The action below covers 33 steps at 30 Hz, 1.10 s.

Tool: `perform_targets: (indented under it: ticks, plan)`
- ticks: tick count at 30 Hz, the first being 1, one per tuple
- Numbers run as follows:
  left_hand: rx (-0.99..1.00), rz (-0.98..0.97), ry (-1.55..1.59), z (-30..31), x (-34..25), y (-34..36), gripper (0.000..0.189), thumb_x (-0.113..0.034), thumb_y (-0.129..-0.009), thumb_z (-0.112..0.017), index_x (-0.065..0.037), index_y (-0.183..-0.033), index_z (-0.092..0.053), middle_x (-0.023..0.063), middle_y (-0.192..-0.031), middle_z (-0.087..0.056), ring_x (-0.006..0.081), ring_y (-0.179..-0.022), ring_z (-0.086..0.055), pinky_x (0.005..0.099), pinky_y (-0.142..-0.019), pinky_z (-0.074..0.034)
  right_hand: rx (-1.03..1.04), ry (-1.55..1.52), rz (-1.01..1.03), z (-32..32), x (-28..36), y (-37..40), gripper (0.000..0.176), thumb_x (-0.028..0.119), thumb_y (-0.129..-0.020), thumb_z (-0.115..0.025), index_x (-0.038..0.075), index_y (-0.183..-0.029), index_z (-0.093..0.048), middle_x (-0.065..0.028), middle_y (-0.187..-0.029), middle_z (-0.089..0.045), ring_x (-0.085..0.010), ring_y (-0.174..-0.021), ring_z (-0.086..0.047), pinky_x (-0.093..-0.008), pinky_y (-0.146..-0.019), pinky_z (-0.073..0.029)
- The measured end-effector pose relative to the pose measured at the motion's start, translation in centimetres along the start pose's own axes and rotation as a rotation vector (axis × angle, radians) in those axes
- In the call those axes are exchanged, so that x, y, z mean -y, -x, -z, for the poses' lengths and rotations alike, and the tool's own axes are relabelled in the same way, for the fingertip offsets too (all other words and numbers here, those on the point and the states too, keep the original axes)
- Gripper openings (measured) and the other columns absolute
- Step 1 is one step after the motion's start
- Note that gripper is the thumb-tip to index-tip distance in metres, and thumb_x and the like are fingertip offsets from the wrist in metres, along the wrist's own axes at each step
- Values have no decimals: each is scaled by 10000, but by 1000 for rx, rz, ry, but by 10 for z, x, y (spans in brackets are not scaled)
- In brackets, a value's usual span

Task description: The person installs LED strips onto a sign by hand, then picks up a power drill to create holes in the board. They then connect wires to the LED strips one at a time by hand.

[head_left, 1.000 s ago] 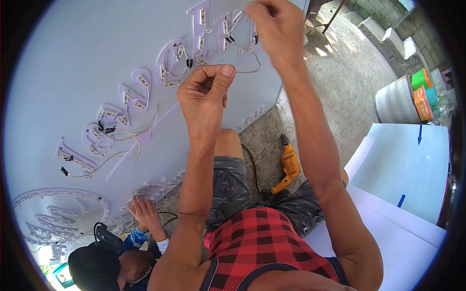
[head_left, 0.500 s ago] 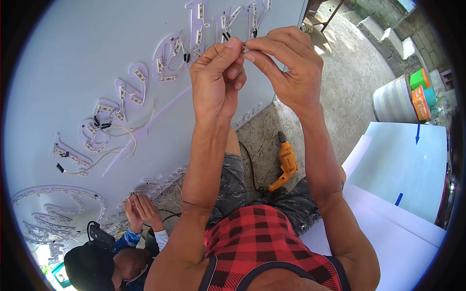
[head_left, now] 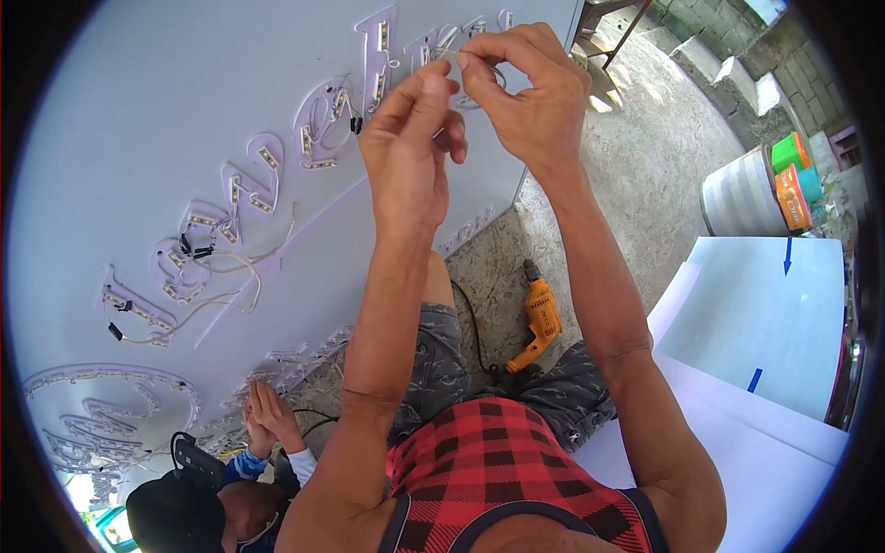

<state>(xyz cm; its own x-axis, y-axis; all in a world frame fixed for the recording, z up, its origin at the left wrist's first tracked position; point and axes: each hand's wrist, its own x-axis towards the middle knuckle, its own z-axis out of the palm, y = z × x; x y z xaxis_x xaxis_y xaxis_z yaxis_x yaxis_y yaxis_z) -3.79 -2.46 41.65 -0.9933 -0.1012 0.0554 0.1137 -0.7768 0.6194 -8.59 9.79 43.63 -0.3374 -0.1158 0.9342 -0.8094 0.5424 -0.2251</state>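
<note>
Raised in front of the white sign panel (head_left: 175, 83), my right hand (head_left: 530, 97) pinches a thin pale wire (head_left: 445, 52) between thumb and forefinger. My left hand (head_left: 406, 138) is just left of it, thumb and forefinger drawn together below the wire; what lies between those fingertips is too small to make out. Behind both hands are raised letters with small LED modules, and one tall letter (head_left: 376, 55) shows beside my left fingers. Loose white wires (head_left: 244, 263) with black-wrapped joints hang from the lower-left letters.
An orange power drill (head_left: 537, 318) lies on the concrete floor (head_left: 627, 184) by my knee. At lower left, a co-worker's hands (head_left: 267, 419) touch the panel's lower letters. White sheets (head_left: 737, 415) lie on the right, below a striped bucket (head_left: 742, 194) and bright containers.
My right hand has moved up and slightly left, and the fingertips have come apart, exposing the thin wire. My left hand has shifted only slightly.
</note>
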Motion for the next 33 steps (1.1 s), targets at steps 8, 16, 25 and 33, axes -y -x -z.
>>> perform_targets:
  ticks: [8,16,25,33]
  plan:
    - [-19,-225,-376,21,16,-4,198,-64,-925,-732,23,-1102,-751,41,-809,-702,82,-634,-571,224,-479,-407,3,16,-40,-24,-16,-5,91,38,-723,-751,80,-799,-726,-4,-723,-657,-191,-725,-578,-339,-625,-487]
    - [-25,-211,-365,21,17,-4,237,-82,-912,-753,13,-1129,-750,48,-861,-728,79,-661,-571,218,-486,-412,65,-69,-72,-21,-21,-7,56,54,-736,-743,65,-782,-713,-11,-746,-680,-191,-751,-607,-346,-660,-502]
    - [-31,-212,-381,21,18,-6,222,-81,-912,-748,12,-1114,-756,51,-867,-732,82,-677,-575,215,-489,-412,46,-77,-104,-28,-24,-7,55,57,-738,-742,63,-773,-700,-17,-751,-681,-188,-746,-617,-341,-678,-514]
    - [-55,-196,-385,25,21,-6,209,-53,-911,-725,34,-1100,-746,53,-844,-718,94,-688,-599,223,-483,-408,-74,90,69,-43,-23,-3,126,30,-698,-742,89,-746,-641,-12,-713,-613,-219,-699,-546,-364,-610,-477]
